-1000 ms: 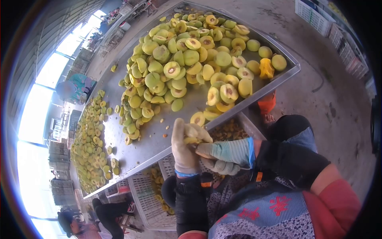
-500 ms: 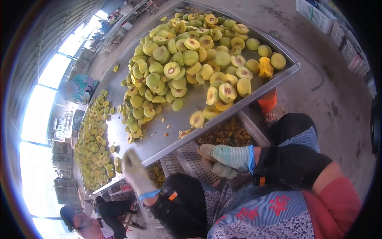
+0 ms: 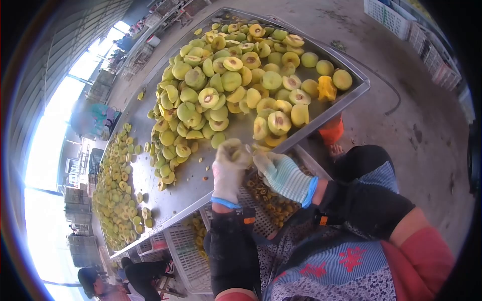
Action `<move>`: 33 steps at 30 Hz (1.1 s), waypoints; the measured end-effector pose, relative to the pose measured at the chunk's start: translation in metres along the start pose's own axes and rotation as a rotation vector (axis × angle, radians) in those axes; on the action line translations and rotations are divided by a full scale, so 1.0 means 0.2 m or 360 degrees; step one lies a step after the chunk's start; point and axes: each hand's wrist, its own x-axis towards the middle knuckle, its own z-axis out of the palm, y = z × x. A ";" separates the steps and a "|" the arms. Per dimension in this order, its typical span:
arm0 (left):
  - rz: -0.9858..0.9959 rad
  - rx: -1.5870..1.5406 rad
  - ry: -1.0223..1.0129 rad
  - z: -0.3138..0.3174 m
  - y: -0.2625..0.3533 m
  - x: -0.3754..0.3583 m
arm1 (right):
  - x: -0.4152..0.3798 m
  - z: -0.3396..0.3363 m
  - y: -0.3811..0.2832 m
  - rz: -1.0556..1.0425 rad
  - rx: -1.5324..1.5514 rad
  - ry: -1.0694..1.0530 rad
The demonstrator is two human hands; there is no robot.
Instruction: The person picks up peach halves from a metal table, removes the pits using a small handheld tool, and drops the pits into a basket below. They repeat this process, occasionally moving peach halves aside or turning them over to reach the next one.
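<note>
My left hand [image 3: 228,170], in a pale glove with a blue wristband, is raised over the near edge of the metal tray [image 3: 198,201]. Its fingers are curled round what looks like a peach half, blurred and mostly covered. Close beside it, my right hand [image 3: 285,174], in a striped green-and-white glove, is closed with its fingertips towards the left one. A small pale tip shows between the hands; I cannot make out what the right fingers hold. Beyond both hands lies a heap of green-yellow peach halves [image 3: 232,80], several with pits showing.
Below the tray edge, a plastic crate [image 3: 187,256] stands near my knees, beside brownish fruit pieces [image 3: 273,200]. More peach halves [image 3: 115,185] cover the tray's left part. A yellow crumpled piece [image 3: 327,89] lies at the right corner. Other people sit at the left; crates [image 3: 386,19] stand upper right.
My left hand has moved right and up from the tray's left edge to meet the right hand. My right hand has risen from above the crates to the tray rim.
</note>
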 end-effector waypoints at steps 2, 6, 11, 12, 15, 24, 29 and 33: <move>0.0059 -0.0515 0.0285 0.00 -0.05 0.00 | -0.01 0.01 0.02 -0.0170 -0.0180 -0.0025; -0.0175 -0.0807 0.0380 -0.02 0.10 -0.14 | -0.06 0.05 -0.01 -0.0319 -0.0320 -0.0129; -0.0161 -0.1838 0.0160 0.01 0.14 -0.23 | -0.05 0.07 0.04 -0.0277 -0.0519 -0.0136; -0.0163 -0.1812 0.0194 0.00 0.15 -0.23 | -0.04 0.07 0.03 -0.0239 -0.0660 -0.0132; -0.0170 -0.1739 0.0304 -0.03 0.18 -0.24 | -0.07 0.11 -0.02 -0.0283 -0.0748 -0.0110; -0.0173 -0.1617 0.0318 -0.11 0.09 -0.24 | -0.08 0.18 -0.09 -0.0348 -0.0978 -0.0153; -0.0072 -0.1649 0.0410 -0.06 0.17 -0.26 | -0.07 0.20 -0.05 -0.0174 -0.0725 -0.0218; -0.0202 -0.1755 0.0540 -0.04 0.20 -0.28 | -0.09 0.24 0.02 -0.0102 -0.0386 -0.0264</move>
